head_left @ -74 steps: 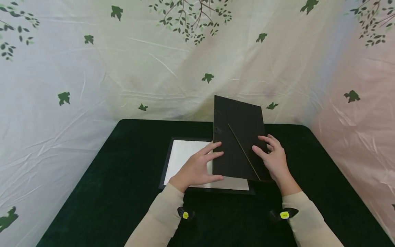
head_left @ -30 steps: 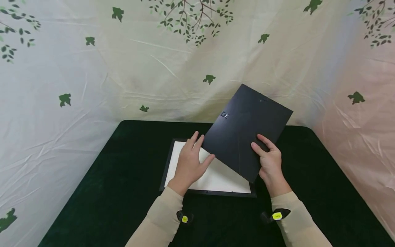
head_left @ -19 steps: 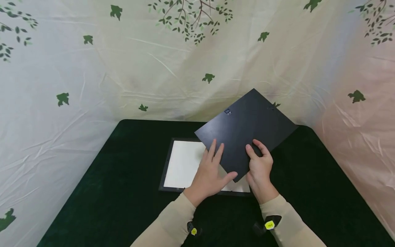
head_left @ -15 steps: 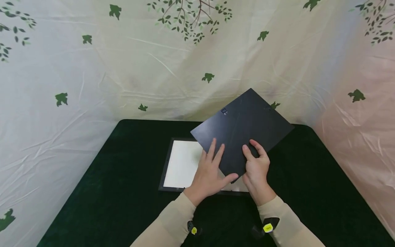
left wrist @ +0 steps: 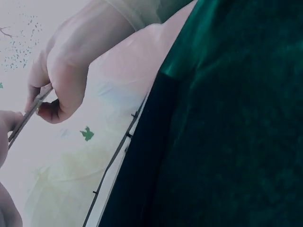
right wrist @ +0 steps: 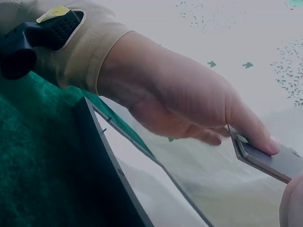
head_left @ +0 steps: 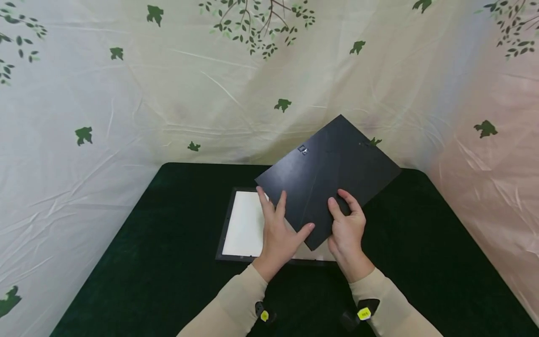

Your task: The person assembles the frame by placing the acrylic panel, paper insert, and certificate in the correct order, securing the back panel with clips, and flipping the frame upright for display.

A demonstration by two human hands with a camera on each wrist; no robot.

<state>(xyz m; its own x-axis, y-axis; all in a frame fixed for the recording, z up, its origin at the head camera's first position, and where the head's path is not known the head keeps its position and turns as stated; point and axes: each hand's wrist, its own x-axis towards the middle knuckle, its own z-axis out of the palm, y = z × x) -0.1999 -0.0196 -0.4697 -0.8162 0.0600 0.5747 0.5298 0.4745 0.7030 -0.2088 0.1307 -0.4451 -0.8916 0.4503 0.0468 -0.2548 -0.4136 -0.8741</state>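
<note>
A dark picture frame backing board [head_left: 328, 173], with a small metal hanger near one edge, is held tilted above the table. My right hand [head_left: 349, 234] grips its lower right edge; in the left wrist view, the right hand [left wrist: 66, 71] pinches the board's edge between thumb and fingers. My left hand [head_left: 278, 234] is at the lower left edge, fingers straight and spread against it. In the right wrist view, a digit of the left hand [right wrist: 184, 99] lies along the board [right wrist: 279, 163]. Partly hidden below is a black picture frame [head_left: 220, 238] with a white inner sheet [head_left: 244, 229].
The frame lies flat on a table with a dark green cloth [head_left: 168, 262]. Small tabs stand up along its inner rim in both wrist views. Behind the table hangs a pale curtain [head_left: 231, 84] printed with leaves and branches.
The backing board has turned clockwise from nearly upright to a diagonal tilt. My right hand has shifted left with it. Lately my left hand's fingers have spread and slid left along its edge.
</note>
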